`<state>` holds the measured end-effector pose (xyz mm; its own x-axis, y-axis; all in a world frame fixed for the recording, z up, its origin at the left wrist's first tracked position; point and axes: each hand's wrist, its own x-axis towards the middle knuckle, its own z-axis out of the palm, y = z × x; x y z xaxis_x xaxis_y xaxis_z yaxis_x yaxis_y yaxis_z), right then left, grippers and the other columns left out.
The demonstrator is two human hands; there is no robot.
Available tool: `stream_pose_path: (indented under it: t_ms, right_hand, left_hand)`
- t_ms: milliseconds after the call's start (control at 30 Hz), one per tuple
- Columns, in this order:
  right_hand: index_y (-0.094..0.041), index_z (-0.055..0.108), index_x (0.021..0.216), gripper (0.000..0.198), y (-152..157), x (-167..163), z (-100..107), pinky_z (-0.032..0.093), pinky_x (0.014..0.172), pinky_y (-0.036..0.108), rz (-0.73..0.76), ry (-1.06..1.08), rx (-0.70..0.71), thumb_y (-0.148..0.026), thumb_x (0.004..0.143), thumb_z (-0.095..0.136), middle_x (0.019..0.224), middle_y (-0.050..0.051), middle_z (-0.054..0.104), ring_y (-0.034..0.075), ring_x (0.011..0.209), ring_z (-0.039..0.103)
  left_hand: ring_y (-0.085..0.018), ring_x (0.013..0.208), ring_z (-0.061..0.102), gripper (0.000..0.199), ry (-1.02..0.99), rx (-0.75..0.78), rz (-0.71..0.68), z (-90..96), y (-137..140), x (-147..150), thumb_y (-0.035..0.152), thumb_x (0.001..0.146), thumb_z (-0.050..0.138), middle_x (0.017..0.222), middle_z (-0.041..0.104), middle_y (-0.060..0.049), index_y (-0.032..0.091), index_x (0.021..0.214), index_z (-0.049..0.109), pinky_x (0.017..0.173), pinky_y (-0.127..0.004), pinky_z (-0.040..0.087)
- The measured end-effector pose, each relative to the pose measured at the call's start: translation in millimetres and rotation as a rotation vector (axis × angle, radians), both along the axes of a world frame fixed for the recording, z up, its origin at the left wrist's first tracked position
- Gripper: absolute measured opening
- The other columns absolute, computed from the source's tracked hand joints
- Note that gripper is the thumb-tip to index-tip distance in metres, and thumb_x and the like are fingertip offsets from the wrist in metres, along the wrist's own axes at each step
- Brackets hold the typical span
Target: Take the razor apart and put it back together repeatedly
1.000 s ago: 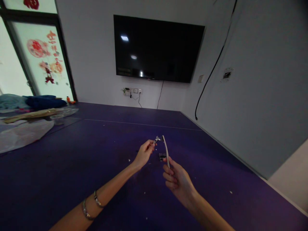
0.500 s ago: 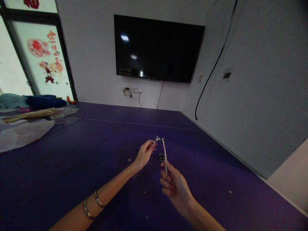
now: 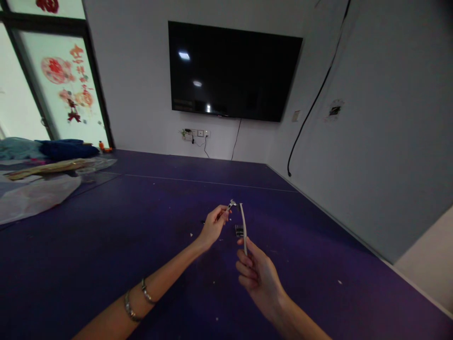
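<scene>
My left hand (image 3: 214, 227) reaches forward, its fingers closed on a small silver metal piece (image 3: 231, 204) with a wider, hooked-looking end. My right hand (image 3: 257, 273) grips the lower part of a thin, slightly curved pale strip (image 3: 243, 219), seen nearly edge-on and standing upright. The metal piece's head is close to the strip's upper end; whether they touch I cannot tell. Behind the strip, a small black item with lighter marks (image 3: 239, 230) lies on the purple floor (image 3: 170, 283), partly covered by the strip.
Tiny white scraps (image 3: 339, 282) dot the floor. Clear plastic sheeting (image 3: 42, 196), flattened cardboard (image 3: 49, 169) and blue cloth (image 3: 69, 149) lie at the left. A black cable (image 3: 311, 106) hangs along the right wall. A television (image 3: 233, 71) is mounted on the far wall, above sockets (image 3: 200, 133).
Both hands keep their grips and hardly move. The whole view has shifted very slightly.
</scene>
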<state>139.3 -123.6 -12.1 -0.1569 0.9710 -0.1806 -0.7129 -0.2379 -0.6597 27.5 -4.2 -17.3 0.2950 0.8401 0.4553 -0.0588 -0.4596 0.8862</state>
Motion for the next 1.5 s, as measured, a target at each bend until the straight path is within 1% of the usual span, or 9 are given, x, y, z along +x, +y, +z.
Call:
stream_pose_path:
  t_ms: [100, 300, 533, 667, 867, 1033, 1100, 1267, 1500]
  right_hand:
    - [-0.019, 0.052, 0.082, 0.028, 3, 0, 4, 0.004, 0.034, 0.015, -0.021, 0.003, 0.02, -0.038, 0.068, 0.068, 0.045, -0.011, 0.029, 0.0, 0.036, 0.013]
    - [-0.019, 0.052, 0.083, 0.032, -1, -6, 2, 0.003, 0.035, 0.015, -0.001, 0.008, -0.02, -0.04, 0.066, 0.069, 0.045, -0.012, 0.029, 0.0, 0.035, 0.012]
    - [-0.018, 0.052, 0.081, 0.03, 2, -13, 1, 0.003, 0.035, 0.015, -0.062, 0.073, 0.017, -0.037, 0.065, 0.069, 0.045, -0.011, 0.029, 0.0, 0.036, 0.012]
    - [-0.019, 0.051, 0.08, 0.03, -1, -20, -4, 0.003, 0.035, 0.015, -0.065, 0.079, -0.003, -0.04, 0.067, 0.067, 0.044, -0.011, 0.029, 0.0, 0.035, 0.012]
    - [-0.019, 0.051, 0.08, 0.022, 6, -19, -1, 0.003, 0.035, 0.015, -0.086, 0.136, 0.065, -0.035, 0.071, 0.064, 0.045, -0.011, 0.029, 0.0, 0.036, 0.012]
    - [-0.02, 0.05, 0.079, 0.022, -2, -28, -5, 0.004, 0.035, 0.016, -0.067, 0.146, 0.017, -0.036, 0.071, 0.063, 0.045, -0.011, 0.029, 0.001, 0.036, 0.013]
    - [-0.019, 0.051, 0.079, 0.023, -3, -29, -3, 0.003, 0.035, 0.016, -0.071, 0.149, 0.006, -0.035, 0.07, 0.064, 0.045, -0.011, 0.029, 0.001, 0.036, 0.013]
    - [-0.019, 0.05, 0.078, 0.023, 3, -25, 5, 0.004, 0.035, 0.016, -0.129, 0.165, 0.031, -0.033, 0.068, 0.065, 0.044, -0.011, 0.029, 0.001, 0.036, 0.013]
    - [-0.019, 0.051, 0.079, 0.026, -7, -36, -6, 0.005, 0.035, 0.015, -0.059, 0.11, -0.001, -0.038, 0.068, 0.065, 0.044, -0.011, 0.029, 0.001, 0.035, 0.014]
  left_hand:
    - [-0.009, 0.057, 0.042, 0.027, 0.012, 0.004, -0.002, 0.9, -1, 0, 0.041, 0.083, 0.046, 0.065, 0.046, 0.002, 0.016, 0.086, 0.056, 0.055, -0.021, 0.035]
    - [-0.009, 0.056, 0.042, 0.026, 0.007, 0.01, 0.005, 0.6, -1, 0, 0.04, 0.083, 0.047, 0.065, 0.046, 0.003, 0.016, 0.087, 0.056, 0.055, -0.021, 0.034]
    - [-0.009, 0.057, 0.042, 0.023, 0.004, 0.009, -0.01, -0.7, -2, 2, 0.037, 0.083, 0.047, 0.064, 0.046, 0.003, 0.015, 0.086, 0.055, 0.055, -0.021, 0.035]
    - [-0.009, 0.056, 0.042, 0.022, -0.012, 0.002, -0.007, -3.2, -1, 3, 0.036, 0.083, 0.048, 0.064, 0.046, 0.003, 0.015, 0.088, 0.055, 0.055, -0.021, 0.035]
    - [-0.009, 0.058, 0.043, 0.021, -0.009, 0.01, -0.033, -2.3, -5, 4, 0.035, 0.083, 0.048, 0.065, 0.047, 0.003, 0.016, 0.088, 0.055, 0.057, -0.021, 0.036]
    - [-0.009, 0.057, 0.043, 0.021, -0.034, -0.013, -0.024, -3.3, -2, 4, 0.035, 0.082, 0.049, 0.064, 0.046, 0.003, 0.016, 0.089, 0.055, 0.056, -0.021, 0.035]
    - [-0.009, 0.056, 0.042, 0.022, -0.042, -0.02, -0.021, -4.1, -1, 5, 0.035, 0.082, 0.05, 0.063, 0.046, 0.004, 0.016, 0.09, 0.054, 0.055, -0.021, 0.035]
    - [-0.009, 0.058, 0.043, 0.024, -0.042, -0.012, -0.04, -5.2, -3, 5, 0.038, 0.081, 0.052, 0.064, 0.046, 0.003, 0.015, 0.09, 0.056, 0.056, -0.021, 0.036]
    - [-0.008, 0.056, 0.043, 0.023, -0.108, -0.049, -0.031, -3.7, 1, 3, 0.037, 0.079, 0.055, 0.063, 0.047, 0.004, 0.016, 0.089, 0.056, 0.053, -0.019, 0.034]
